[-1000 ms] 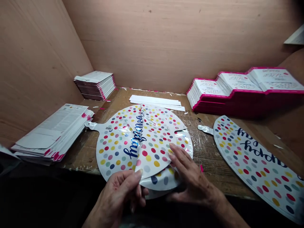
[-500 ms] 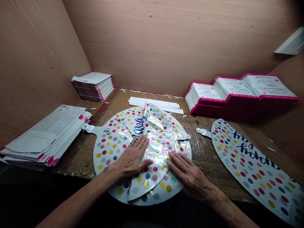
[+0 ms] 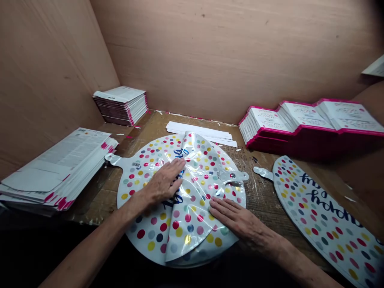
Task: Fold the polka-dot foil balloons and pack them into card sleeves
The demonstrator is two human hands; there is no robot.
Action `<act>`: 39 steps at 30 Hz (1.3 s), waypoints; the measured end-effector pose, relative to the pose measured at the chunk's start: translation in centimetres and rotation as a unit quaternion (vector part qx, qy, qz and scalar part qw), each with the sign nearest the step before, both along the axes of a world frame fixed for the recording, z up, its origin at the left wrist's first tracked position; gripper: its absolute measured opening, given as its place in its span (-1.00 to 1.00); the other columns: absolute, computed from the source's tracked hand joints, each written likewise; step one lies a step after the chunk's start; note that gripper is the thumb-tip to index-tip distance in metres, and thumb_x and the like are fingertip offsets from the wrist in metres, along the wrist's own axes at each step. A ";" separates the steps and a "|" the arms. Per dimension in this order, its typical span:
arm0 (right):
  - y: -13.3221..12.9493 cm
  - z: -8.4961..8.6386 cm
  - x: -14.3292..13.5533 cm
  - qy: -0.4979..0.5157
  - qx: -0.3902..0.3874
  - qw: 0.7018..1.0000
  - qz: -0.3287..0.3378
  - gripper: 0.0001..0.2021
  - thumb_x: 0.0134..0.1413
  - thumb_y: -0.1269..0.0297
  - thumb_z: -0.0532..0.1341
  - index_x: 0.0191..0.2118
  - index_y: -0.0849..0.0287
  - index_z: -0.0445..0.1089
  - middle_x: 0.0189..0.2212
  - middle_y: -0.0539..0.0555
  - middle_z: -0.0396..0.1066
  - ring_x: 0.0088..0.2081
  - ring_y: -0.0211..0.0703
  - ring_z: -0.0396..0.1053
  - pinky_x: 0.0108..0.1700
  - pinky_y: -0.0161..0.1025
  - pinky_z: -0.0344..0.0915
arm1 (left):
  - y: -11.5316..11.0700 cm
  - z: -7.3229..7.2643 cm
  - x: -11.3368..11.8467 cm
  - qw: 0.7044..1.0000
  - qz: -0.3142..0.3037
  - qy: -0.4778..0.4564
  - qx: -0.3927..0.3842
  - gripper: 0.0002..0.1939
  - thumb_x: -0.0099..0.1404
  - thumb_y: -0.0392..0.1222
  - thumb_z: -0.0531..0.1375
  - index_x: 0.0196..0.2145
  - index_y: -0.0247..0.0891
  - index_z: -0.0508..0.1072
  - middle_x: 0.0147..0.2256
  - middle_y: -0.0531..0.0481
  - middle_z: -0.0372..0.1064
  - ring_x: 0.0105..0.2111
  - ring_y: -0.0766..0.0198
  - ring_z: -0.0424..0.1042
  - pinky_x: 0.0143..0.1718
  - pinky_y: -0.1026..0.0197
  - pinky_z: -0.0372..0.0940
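A round white foil sheet (image 3: 145,236) with coloured dots lies at the table's front edge, its tab pointing left. On top of it is a dotted flap (image 3: 192,236) folded over to the right, with a tab (image 3: 240,176) at its right side. My left hand (image 3: 163,180) rests flat near the fold, over dark blue lettering, fingers stretched out. My right hand (image 3: 237,220) lies flat on the flap's lower right edge, fingers extended. Neither hand grips anything.
Card stacks stand at the left (image 3: 60,168) and back left (image 3: 120,104). White strips (image 3: 201,132) lie behind the sheet. Pink-edged packs (image 3: 312,120) stand at the back right. A folded dotted foil piece (image 3: 318,224) lies on the right. Wooden walls rise behind and left.
My left hand has slid a little up and left along the fold. The flap lies smoother, and its right tab now stretches out further right. The view has shifted slightly.
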State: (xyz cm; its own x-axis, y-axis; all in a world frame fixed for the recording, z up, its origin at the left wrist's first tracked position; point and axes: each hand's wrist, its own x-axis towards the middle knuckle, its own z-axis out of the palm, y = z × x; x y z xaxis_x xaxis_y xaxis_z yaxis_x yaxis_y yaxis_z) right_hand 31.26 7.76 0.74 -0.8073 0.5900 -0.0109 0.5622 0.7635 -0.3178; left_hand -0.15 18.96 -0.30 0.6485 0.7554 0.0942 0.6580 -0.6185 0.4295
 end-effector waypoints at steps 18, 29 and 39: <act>10.9 -0.4 2.3 0.341 -0.080 0.776 -0.524 -0.44 0.04 -0.32 0.10 -0.35 0.17 0.40 -0.50 0.05 0.43 -0.44 -0.10 0.37 -0.41 -0.24 0.28 | 3.0 1.1 4.4 0.926 0.363 -0.077 -0.066 -0.70 0.30 -0.11 0.06 -0.10 -0.21 0.46 -0.45 -0.01 0.49 -0.32 0.09 0.49 -0.23 0.14 0.30; 10.9 -1.4 0.4 0.042 0.181 0.832 -0.522 -0.53 0.27 0.05 0.06 0.10 0.32 0.31 -0.08 0.36 0.42 -0.07 0.15 0.40 -0.10 -0.06 0.30 | 1.7 -0.1 6.3 0.962 0.218 0.039 0.160 -0.46 0.42 0.00 -0.05 0.24 -0.33 0.24 0.32 -0.29 0.06 0.32 -0.14 0.03 0.25 -0.19 0.07; 11.4 1.1 -4.2 -0.213 0.176 0.936 -0.219 -0.64 0.12 0.56 0.08 0.04 0.32 0.36 -0.02 0.31 0.42 -0.01 0.07 0.38 0.01 -0.08 0.33 | 2.1 -2.7 5.4 0.972 0.207 0.065 0.089 -0.27 0.42 0.21 -0.18 0.32 -0.35 0.15 0.34 -0.29 0.01 0.36 -0.13 -0.09 0.32 -0.25 -0.15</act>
State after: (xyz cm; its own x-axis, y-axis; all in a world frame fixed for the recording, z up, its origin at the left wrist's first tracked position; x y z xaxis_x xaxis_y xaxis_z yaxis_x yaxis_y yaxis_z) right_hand 27.04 19.12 1.85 -0.4541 0.8907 -0.0189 0.8640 0.4455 0.2345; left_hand 5.29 21.06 -3.03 0.3077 0.9332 0.1854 0.9079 -0.3463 0.2362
